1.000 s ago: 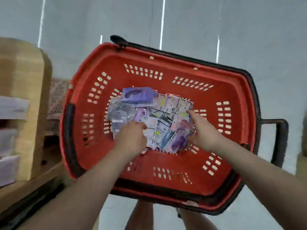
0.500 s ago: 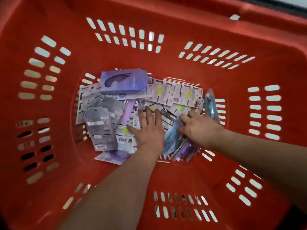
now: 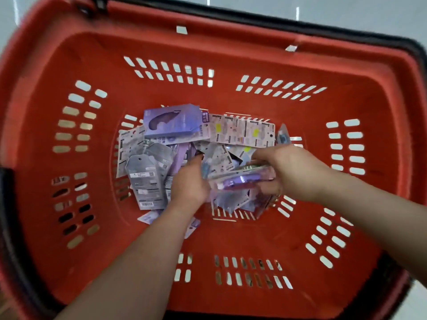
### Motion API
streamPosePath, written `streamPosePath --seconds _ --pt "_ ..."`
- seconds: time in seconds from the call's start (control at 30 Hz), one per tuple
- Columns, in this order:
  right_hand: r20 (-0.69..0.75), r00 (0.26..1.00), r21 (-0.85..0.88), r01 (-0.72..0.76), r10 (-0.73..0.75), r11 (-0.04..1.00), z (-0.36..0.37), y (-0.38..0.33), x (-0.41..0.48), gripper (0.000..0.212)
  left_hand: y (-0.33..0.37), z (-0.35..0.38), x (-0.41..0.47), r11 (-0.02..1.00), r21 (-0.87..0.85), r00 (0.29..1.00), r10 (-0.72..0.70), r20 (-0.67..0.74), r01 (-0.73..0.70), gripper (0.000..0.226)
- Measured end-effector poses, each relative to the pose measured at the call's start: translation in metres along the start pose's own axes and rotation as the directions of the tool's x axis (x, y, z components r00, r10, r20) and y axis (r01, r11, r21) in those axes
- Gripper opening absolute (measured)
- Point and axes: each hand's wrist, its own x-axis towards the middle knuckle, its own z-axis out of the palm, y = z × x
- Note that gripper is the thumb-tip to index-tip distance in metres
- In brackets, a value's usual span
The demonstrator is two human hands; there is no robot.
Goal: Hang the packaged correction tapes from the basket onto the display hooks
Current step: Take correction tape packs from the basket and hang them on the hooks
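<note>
Since half a second ago the right hand (image 3: 293,172) has come up off the heap with a small stack of packs (image 3: 240,179), and the left hand (image 3: 188,181) has changed from lying flat to digging in; the view has also pulled back, so more of the rim shows. Nearest, both bare forearms reach in over the near wall of the red basket (image 3: 231,236), whose near rim is cut off at the bottom edge. The left hand's fingers bend down into the pile of packaged correction tapes (image 3: 215,158) and are mostly buried, so I cannot tell whether they grip anything. The right hand is closed round the stack, fingers on top and thumb beneath, holding it just above the pile; the stack is motion-blurred, purple and clear, and its count cannot be made out. Left of the left hand lies a grey pack (image 3: 144,181) with a barcode, partly under the wrist. Beyond, on the pile's far side, sit a purple pack (image 3: 172,120) and a row of white cards (image 3: 245,132), print too small to read. Past the slotted far wall runs the black handle (image 3: 254,17), then grey floor (image 3: 346,10).
</note>
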Motion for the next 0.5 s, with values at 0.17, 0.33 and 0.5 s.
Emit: streamPosePath --seconds 0.17,0.33,0.5 --pt "-0.033 0.944 0.658 -0.227 0.329 0.718 -0.012 0.001 -0.007 0.045 0.004 -0.056 -0.021 0.853 -0.49 0.983 -0.172 0.061 0.179 0.048" --pt "0.069 0.899 0.902 -0.242 0.433 0.358 -0.008 -0.008 -0.026 0.046 0.011 -0.113 -0.062 0.602 -0.77 0.977 -0.124 0.171 0.211 0.028" --pt "0.029 0.958 0.948 -0.117 0.287 0.295 -0.026 -0.029 -0.046 0.07 0.011 -0.141 -0.095 0.386 -0.887 0.957 0.038 0.289 0.253 0.055"
